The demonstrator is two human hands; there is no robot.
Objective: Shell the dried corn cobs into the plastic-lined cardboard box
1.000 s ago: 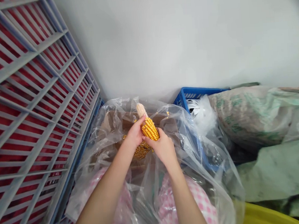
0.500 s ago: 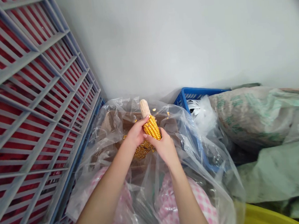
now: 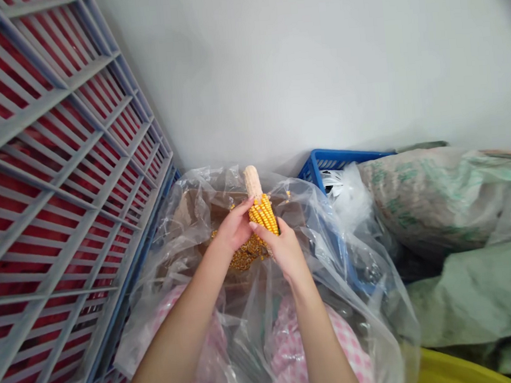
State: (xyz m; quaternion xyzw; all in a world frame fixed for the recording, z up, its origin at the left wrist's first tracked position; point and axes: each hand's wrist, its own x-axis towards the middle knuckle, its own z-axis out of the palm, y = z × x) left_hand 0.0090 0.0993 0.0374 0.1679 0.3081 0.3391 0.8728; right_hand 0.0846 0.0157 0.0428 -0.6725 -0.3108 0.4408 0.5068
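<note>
**Q:** Where does the ear lie in relation to the grip?

**A:** The corn cob [image 3: 262, 211] stands almost upright between my hands, directly in front of me. Its long axis leans slightly away from me, and its bare, pale tip [image 3: 252, 184] points up beyond my fingers.

**Q:** What is the state of the grip, and which hand is nearer?

**A:** Both hands are closed on the cob. My left hand [image 3: 236, 227] wraps it from the left side, higher up. My right hand [image 3: 284, 251] curls around its lower part and sits nearer to me.

**Q:** What lies below the hands?

**A:** A heap of loose kernels [image 3: 245, 256] lies just under them, within a clear plastic bag [image 3: 330, 239] that is gathered around brown cardboard [image 3: 190, 214]. A blue plastic crate [image 3: 337, 162] stands beyond the bag to the right.

**Q:** What cannot be made out?

**A:** My palms hide the cob's lower end, so I cannot tell how far the kernels run down it. The heap's depth is also hard to judge, and the shiny plastic obscures the cardboard's shape.
</note>
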